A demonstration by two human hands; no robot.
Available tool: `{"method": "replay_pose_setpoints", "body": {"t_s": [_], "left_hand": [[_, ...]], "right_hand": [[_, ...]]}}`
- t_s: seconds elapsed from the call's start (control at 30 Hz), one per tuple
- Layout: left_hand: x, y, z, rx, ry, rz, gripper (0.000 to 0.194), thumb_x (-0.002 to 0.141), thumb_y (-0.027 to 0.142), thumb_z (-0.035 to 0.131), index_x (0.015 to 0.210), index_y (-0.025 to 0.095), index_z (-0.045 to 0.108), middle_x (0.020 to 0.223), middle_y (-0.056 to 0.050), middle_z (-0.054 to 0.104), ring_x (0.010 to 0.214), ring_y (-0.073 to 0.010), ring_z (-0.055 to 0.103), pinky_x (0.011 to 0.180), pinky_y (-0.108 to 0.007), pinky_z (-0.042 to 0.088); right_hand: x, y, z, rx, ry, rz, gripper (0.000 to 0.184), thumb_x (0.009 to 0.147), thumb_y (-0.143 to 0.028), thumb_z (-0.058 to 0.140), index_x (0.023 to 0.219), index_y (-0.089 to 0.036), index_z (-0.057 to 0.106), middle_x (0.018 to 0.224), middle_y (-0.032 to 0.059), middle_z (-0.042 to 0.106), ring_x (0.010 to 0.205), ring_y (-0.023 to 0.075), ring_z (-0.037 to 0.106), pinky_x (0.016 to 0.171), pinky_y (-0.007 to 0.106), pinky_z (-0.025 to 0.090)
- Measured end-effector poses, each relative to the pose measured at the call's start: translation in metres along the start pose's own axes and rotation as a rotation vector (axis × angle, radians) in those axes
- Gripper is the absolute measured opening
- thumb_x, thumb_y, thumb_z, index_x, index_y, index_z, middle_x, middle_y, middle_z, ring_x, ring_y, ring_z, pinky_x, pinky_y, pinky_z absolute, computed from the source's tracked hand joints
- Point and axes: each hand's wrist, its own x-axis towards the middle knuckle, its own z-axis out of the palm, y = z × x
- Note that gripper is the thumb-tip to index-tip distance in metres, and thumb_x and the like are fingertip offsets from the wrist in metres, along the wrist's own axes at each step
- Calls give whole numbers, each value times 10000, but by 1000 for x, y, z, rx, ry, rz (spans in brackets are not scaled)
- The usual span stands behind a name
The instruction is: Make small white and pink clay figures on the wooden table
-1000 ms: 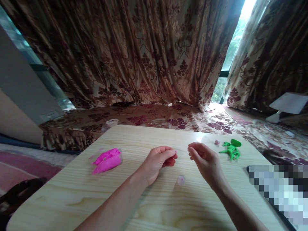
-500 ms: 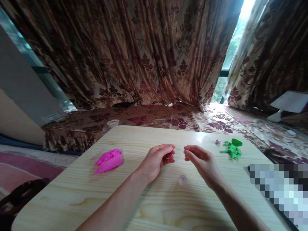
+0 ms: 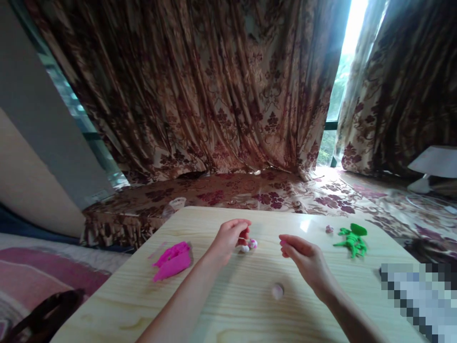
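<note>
A tiny pink bit [image 3: 283, 243] is pinched in the right hand [image 3: 305, 256], past the small round whitish piece [image 3: 277, 291]. Left of that piece lies a bright pink, soft-looking lump [image 3: 173, 263]. Past the piece, a pink-spotted white ball [image 3: 253, 244] sits by the curled left hand [image 3: 227, 238], whose grip I can't tell. Far right of the piece is a bright green figure [image 3: 353, 243] with legs.

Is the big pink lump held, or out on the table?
Out on the table: the pink lump lies apart from the left hand, to its left.
</note>
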Motion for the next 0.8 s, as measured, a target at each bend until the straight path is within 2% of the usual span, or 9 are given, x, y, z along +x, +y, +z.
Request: {"method": "replay_pose_setpoints", "body": {"t_s": [0.1, 0.23, 0.37, 0.43, 0.53, 0.63, 0.8], "left_hand": [[8, 5, 2, 45, -13, 4, 182, 659, 174, 556, 811, 104, 627, 588, -11, 549, 457, -85, 481, 415, -203, 372], [11, 0, 8, 34, -60, -5, 176, 666, 159, 499, 811, 122, 591, 639, -16, 550, 504, -97, 515, 461, -228, 423], [11, -11, 6, 38, -59, 5, 167, 712, 254, 493, 787, 129, 576, 597, 12, 477, 492, -95, 498, 421, -211, 393], [12, -15, 1, 66, -48, 12, 172, 705, 264, 508, 788, 129, 576, 624, 1, 495, 513, -96, 506, 401, -192, 362], [13, -17, -7, 133, -29, 16, 153, 676, 217, 502, 788, 137, 570, 610, 3, 512, 501, -86, 489, 401, -176, 339], [12, -18, -13, 217, -18, 15, 159, 680, 219, 468, 782, 146, 566, 492, 41, 447, 407, -68, 394, 375, -169, 282], [8, -18, -12, 373, -13, 11, 178, 688, 259, 478, 795, 155, 575, 436, 72, 375, 352, -60, 300, 357, -179, 208]], "right_hand": [[2, 2, 0, 46, -15, 34, 321, 697, -354, 680, 919, -122, 662, 687, 49, 664, 616, 153, 595, 606, 288, 495], [3, 0, -1, 107, -43, 35, 298, 741, -395, 629, 848, -118, 649, 658, 43, 637, 565, 133, 567, 551, 266, 472], [1, -5, -4, 7, -56, -37, 296, 803, -403, 550, 723, -127, 621, 599, 15, 580, 529, 105, 515, 512, 230, 425], [0, -7, -5, -51, -49, -51, 288, 816, -390, 534, 705, -134, 607, 596, 2, 557, 528, 99, 504, 511, 222, 415], [0, -6, -5, -67, -57, -46, 253, 818, -374, 532, 744, -144, 606, 622, -7, 546, 544, 99, 508, 520, 220, 421], [1, -4, -4, -34, -66, -25, 210, 802, -351, 553, 808, -149, 608, 629, -12, 549, 552, 103, 513, 531, 228, 435], [2, -1, -4, -6, -57, 34, 211, 762, -312, 594, 868, -133, 630, 671, 14, 602, 600, 128, 557, 596, 266, 469]]}}
